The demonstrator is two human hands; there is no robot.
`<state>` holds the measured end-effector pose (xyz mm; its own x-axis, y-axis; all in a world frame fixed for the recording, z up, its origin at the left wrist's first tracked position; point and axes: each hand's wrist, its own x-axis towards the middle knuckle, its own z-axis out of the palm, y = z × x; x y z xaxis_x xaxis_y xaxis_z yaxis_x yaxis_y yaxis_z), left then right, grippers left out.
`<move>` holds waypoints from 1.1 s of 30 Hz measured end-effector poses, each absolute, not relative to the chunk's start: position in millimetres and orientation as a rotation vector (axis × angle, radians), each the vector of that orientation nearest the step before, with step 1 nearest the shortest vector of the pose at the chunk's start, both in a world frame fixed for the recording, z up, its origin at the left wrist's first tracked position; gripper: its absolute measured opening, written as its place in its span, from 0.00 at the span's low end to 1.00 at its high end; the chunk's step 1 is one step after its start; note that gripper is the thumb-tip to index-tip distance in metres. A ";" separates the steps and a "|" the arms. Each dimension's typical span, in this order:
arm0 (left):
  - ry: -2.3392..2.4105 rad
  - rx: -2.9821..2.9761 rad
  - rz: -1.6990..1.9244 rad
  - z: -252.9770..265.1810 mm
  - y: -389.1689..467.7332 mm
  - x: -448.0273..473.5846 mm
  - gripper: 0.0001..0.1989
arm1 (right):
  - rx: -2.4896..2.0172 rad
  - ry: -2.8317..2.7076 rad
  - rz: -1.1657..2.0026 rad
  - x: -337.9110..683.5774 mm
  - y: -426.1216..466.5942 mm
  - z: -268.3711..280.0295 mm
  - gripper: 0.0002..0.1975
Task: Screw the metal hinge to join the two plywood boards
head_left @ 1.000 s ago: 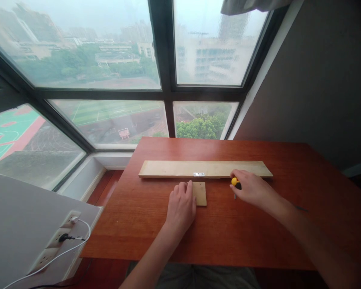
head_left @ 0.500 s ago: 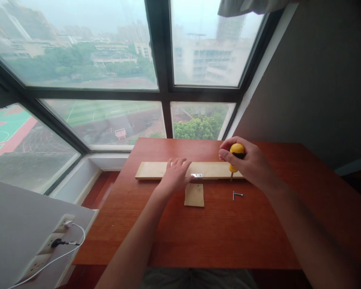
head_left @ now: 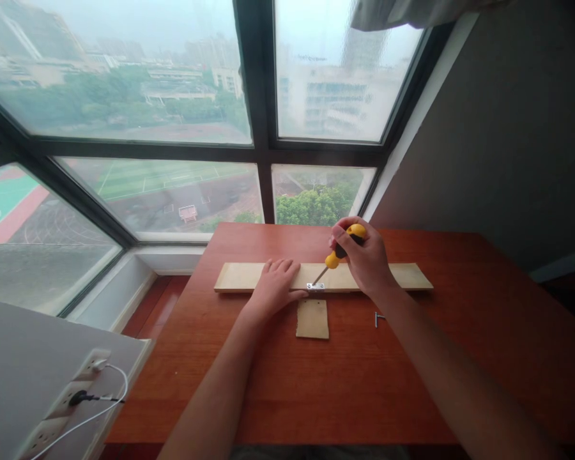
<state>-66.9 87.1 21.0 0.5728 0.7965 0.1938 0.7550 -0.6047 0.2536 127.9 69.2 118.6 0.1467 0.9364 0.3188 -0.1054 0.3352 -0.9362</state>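
Note:
A long pale wooden board (head_left: 239,276) lies across the table. My left hand (head_left: 276,284) rests flat on it, fingers stretched out, thumb beside a small silver metal hinge-like plate (head_left: 315,287) at the board's near edge. My right hand (head_left: 370,259) is closed around a yellow-and-black screwdriver (head_left: 333,260). The screwdriver leans, its tip down at the metal plate; whether it sits in a screw is too small to tell. Just in front of the plate lies a small square wooden piece (head_left: 312,319) with small holes near its far edge.
Small metal screws (head_left: 377,319) lie on the reddish wooden table (head_left: 287,390), partly hidden by my right forearm. Large windows (head_left: 316,83) rise behind the table. Left of it, a wall socket strip (head_left: 71,399) holds a plug and a white cable (head_left: 124,383).
My right hand has moved left with the screwdriver, which went from upright above the board's right part to leaning on the metal plate. My left hand has flattened onto the board.

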 end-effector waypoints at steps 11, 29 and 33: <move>1.337 2.673 0.436 21.8 86.1 -66.0 0.31 | -0.958 -1.220 0.872 121.9 69.7 120.1 0.12; 1.330 2.680 0.412 19.5 88.0 -66.2 0.34 | -1.029 -1.268 0.828 136.2 61.7 119.9 0.15; 1.330 2.673 0.397 21.0 87.9 -66.4 0.34 | -1.095 -1.334 0.779 138.3 62.3 121.6 0.16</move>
